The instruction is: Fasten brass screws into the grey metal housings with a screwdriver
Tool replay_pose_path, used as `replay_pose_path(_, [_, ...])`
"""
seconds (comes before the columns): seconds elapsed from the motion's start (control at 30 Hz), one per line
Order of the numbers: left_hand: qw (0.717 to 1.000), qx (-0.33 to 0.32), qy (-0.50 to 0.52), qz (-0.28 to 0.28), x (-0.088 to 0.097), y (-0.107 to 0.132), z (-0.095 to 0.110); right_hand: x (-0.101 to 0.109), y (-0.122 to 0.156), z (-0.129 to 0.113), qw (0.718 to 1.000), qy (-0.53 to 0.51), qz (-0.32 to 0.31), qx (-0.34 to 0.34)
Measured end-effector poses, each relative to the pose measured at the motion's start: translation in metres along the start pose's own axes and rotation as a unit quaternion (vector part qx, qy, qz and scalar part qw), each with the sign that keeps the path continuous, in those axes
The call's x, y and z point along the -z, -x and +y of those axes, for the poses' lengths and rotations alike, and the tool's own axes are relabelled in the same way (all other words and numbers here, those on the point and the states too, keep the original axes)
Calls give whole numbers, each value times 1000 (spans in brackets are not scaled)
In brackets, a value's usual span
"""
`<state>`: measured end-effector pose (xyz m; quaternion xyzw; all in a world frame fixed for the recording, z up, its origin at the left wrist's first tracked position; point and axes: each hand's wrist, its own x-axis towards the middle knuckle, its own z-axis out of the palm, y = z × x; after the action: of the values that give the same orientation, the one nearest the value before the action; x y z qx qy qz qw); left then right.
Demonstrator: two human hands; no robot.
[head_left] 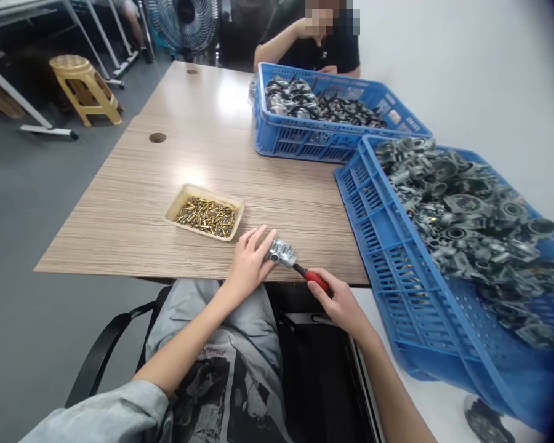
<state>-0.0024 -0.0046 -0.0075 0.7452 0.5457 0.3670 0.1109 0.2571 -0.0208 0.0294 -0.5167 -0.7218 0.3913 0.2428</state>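
My left hand (250,261) is closed around the left end of a silvery cast metal part (282,252) at the table's near edge. My right hand (340,303) grips a screwdriver by its red and black handle (316,279). The tool's front end meets the right side of the metal part; its tip is hidden there. Just beyond my left hand, a cream plastic tray (170,212) holds many small brass-coloured pieces (207,215), which look like screws or pins.
To the right, a blue crate (383,246) is heaped with grey metal castings (466,203). Behind it, a second blue crate (300,138) contains metal parts with black pieces. A person (286,46) sits at the far end of the wood-grain table (120,191). A fan and yellow stool (80,83) stand beyond.
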Motion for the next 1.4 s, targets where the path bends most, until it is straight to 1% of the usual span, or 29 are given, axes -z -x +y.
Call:
replay_pose_path(0.1, [1000,13,-3,-15,0,1,1,-8,-2,-7,997,-38,-57,-32])
replay_pose_path(0.2, [1000,18,-5,-22,0,2,1,-18,-8,-8,989,-98,-95,-63])
replay_pose_path(0.27, [1000,16,-5,-26,0,3,1,-23,-15,-9,981,-137,-109,-78])
replay_pose_path(0.33, [999,14,0,-29,0,3,1,-28,-21,-12,976,-169,-109,-88])
replay_pose_path(0.4, [999,16,12,-27,0,4,1,-34,-27,-16,971,-199,-100,-92])
replay_pose_path(0.5, [999,23,43,-3,0,4,0,-46,-33,-22,961,-246,-77,-96])
replay_pose_path(0.6, [996,29,77,30,-1,4,-2,-58,-36,-26,953,-284,-40,-100])
replay_pose_path(0.67, [994,32,95,43,-1,4,-4,-63,-38,-28,946,-306,-10,-105])
replay_pose_path(0.73, [992,35,110,47,-2,3,-5,-65,-40,-31,940,-324,21,-104])
replay_pose_path(0.8, [991,35,122,44,-2,3,-7,-60,-42,-35,936,-335,57,-96])
replay_pose_path(0.87, [990,36,131,36,-3,2,-8,-50,-42,-40,931,-342,98,-89])
replay_pose_path(0.93, [990,36,135,26,-3,2,-9,-33,-39,-45,923,-344,149,-82])
replay_pose_path(1.0, [990,31,135,19,-4,2,-11,-10,-30,-50,915,-336,212,-70])
replay_pose_path(1.07, [991,24,130,15,-5,1,-12,16,-14,-55,904,-314,285,-53])
replay_pose_path(1.13, [992,17,122,10,-5,1,-13,43,9,-59,886,-284,364,-36])
replay_pose_path(1.2, [993,11,114,3,-6,0,-14,68,38,-61,859,-257,441,-32])
replay_pose_path(1.3, [995,3,98,-11,-6,0,-15,102,91,-57,810,-198,550,-39])
replay_pose_path(1.37, [996,0,89,-18,-6,-1,-15,121,128,-46,772,-134,619,-58])
replay_pose_path(1.4, [996,-2,87,-19,-5,-1,-15,128,147,-38,749,-109,648,-77])
